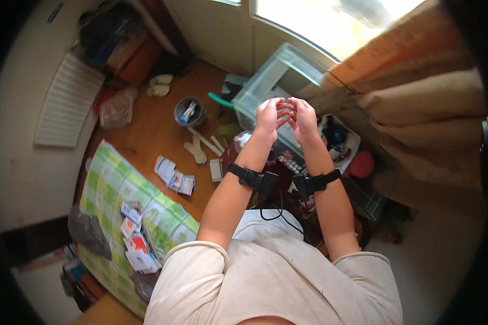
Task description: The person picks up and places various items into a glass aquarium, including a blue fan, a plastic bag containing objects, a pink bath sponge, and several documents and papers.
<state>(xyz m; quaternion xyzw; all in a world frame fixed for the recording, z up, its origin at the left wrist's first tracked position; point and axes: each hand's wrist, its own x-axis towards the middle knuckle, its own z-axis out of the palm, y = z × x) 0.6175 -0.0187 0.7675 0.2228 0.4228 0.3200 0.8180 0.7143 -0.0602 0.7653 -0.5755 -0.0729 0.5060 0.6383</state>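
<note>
Both of my arms reach forward, and nothing shows between my hands. My left hand (268,116) has its palm turned inward, with fingers apart and slightly curved. Facing it, my right hand (304,117) is likewise open, its fingertips close to those of the left; whether they touch I cannot tell. Behind the hands stands a clear glass tank (290,52) with greenish edges. A black strap with a small device (253,179) circles my left forearm, and a similar strapped device (309,185) sits on the right one. Black cables hang between them.
Left of the tank is a bin (199,119) with rubbish inside. Papers (174,177) lie on the wooden floor. A green checked cloth (165,208) carries more papers and packets. A white container of items (351,149) and a curtain (423,114) are to the right.
</note>
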